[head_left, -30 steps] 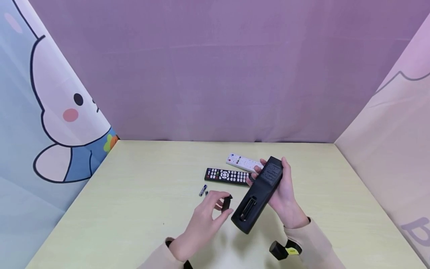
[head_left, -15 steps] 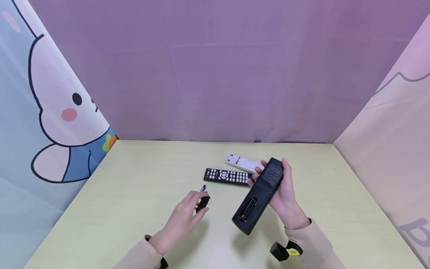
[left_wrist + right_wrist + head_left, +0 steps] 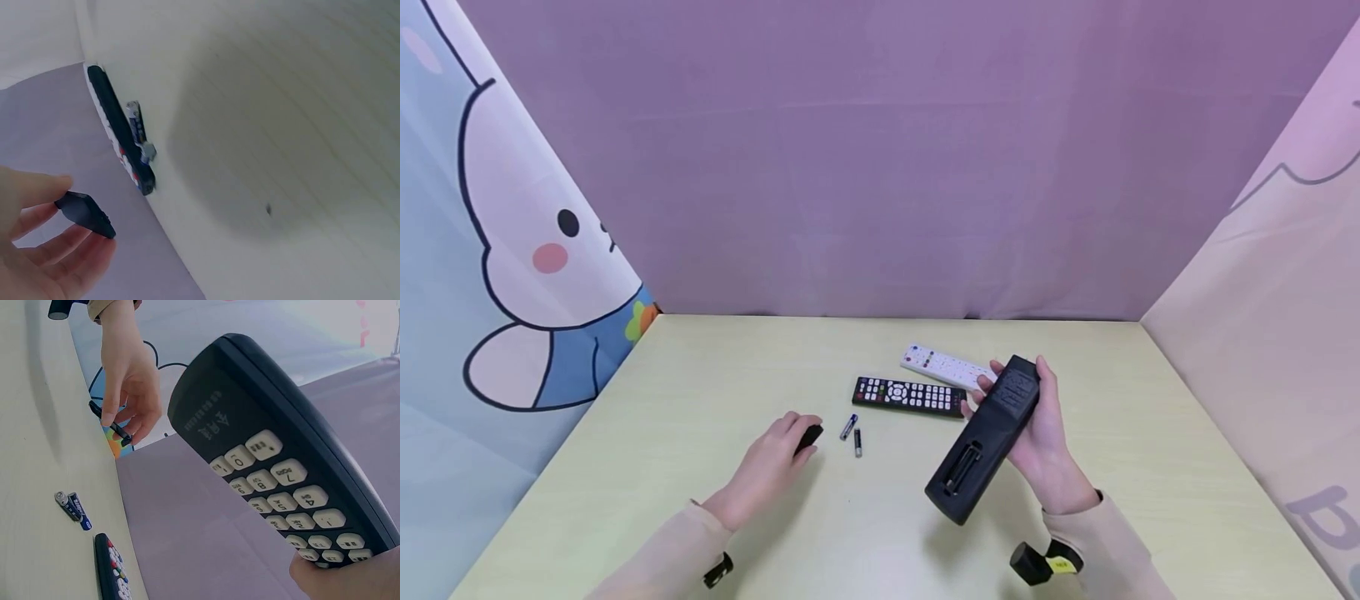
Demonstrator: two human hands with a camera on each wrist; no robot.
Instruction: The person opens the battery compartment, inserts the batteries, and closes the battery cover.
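My right hand (image 3: 1047, 446) holds a black remote control (image 3: 992, 429) with its back facing up. Its battery compartment (image 3: 964, 468) is uncovered near the lower end. In the right wrist view the remote's front (image 3: 281, 456) shows pale buttons. My left hand (image 3: 767, 465) pinches a small black battery cover (image 3: 808, 437) between thumb and fingers, above the table at the left. The same battery cover (image 3: 86, 212) appears in the left wrist view. Two small batteries, one blue-and-silver battery (image 3: 848, 427) and one dark-and-silver battery (image 3: 858, 442), lie close together on the table to the right of the left hand.
Behind the batteries lies another black remote (image 3: 910, 396) with its buttons up. A white remote (image 3: 947, 367) lies beyond it, partly hidden by the right hand. The pale table (image 3: 737, 358) ends at a purple cloth (image 3: 880, 167), with printed cloths at both sides.
My left hand has moved left with the battery cover, away from the held remote and past the batteries, which now show fully. The right hand and its remote have barely shifted.
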